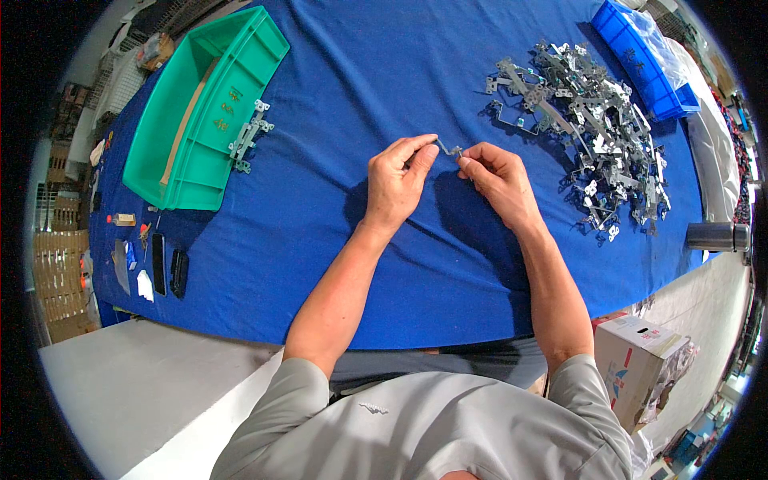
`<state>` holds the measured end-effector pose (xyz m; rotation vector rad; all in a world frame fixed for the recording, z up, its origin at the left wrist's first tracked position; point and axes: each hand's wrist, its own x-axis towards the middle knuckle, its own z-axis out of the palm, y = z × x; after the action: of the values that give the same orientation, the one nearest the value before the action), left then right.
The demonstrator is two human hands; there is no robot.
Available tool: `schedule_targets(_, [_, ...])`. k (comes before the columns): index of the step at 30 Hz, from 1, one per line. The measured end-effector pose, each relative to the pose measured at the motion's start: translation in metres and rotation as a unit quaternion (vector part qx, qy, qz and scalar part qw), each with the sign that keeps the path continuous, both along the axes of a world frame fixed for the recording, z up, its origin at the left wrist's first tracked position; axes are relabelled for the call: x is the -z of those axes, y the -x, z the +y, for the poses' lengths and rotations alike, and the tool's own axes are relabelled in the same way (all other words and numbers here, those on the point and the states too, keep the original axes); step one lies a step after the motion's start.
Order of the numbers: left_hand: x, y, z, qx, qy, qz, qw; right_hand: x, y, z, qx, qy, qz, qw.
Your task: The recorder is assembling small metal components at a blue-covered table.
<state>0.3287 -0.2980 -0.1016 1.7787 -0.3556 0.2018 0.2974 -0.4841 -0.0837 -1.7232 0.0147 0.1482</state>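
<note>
Between my two hands, above the blue cloth, a small bent metal bracket [450, 150] is held up. My left hand [398, 178] pinches one end of it between thumb and forefinger. The fingertips of my right hand [500, 180] are closed on its other end. Part of the bracket is hidden by the fingers. To the right lies a large heap of similar metal brackets [596, 120], tangled together. A few more metal brackets [250, 136] lie in a short stack beside the green bin at left.
A green plastic bin [216, 180] stands at the left on the blue cloth [320, 96]. A blue bin [648, 72] holding clear plastic sits at the far right. Near the left edge lie a black phone [158, 264] and small items. A cardboard box [636, 364] stands below the right edge.
</note>
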Motion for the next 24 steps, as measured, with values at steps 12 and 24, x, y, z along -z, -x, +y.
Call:
schedule_targets(12, [-0.009, 0.002, 0.001, 0.055, -0.069, -0.100, 0.991, 0.000, -0.004, -0.003, 0.031, -0.138, 0.024, 0.990])
schedule_targets(24, [-0.002, 0.005, -0.002, 0.025, 0.027, 0.099, 0.994, -0.003, -0.003, -0.007, 0.065, -0.114, -0.004, 0.991])
